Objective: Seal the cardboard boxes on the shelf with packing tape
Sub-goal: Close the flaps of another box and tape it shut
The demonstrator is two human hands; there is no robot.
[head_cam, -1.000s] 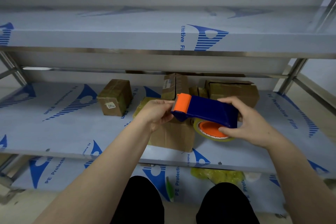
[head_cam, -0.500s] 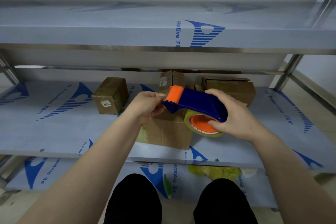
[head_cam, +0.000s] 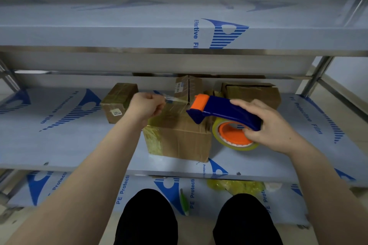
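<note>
a strip of clear tape (head_cam: 175, 99) is stretched taut between the left hand (head_cam: 146, 105) and the orange nose of the tape dispenser (head_cam: 225, 111). the step in hand is therefore judged to be the freeing of a leading end before a seam is covered. the free end is pinched in the left hand, whose fingers are curled into a near fist above the far left corner of the front box (head_cam: 179, 139). the dispenser's blue handle is gripped from above by the right hand (head_cam: 266, 127), with fingers wrapped over it and the thumb tucked beside the tape roll (head_cam: 233, 141). it is held above the front box's right edge.

the front box is set on the shelf (head_cam: 69, 145), and glossy tape is already seen on its top and left side. a small box (head_cam: 119, 101) is placed behind it to the left, a tall box (head_cam: 188, 87) straight behind, and a wider box (head_cam: 253, 93) behind to the right.

next, the pinched end would need to be lowered and pressed onto the front box. the dispenser would then be drawn along the seam with tension kept, so that the strip is not twisted. whether that seam is open cannot be told.
</note>
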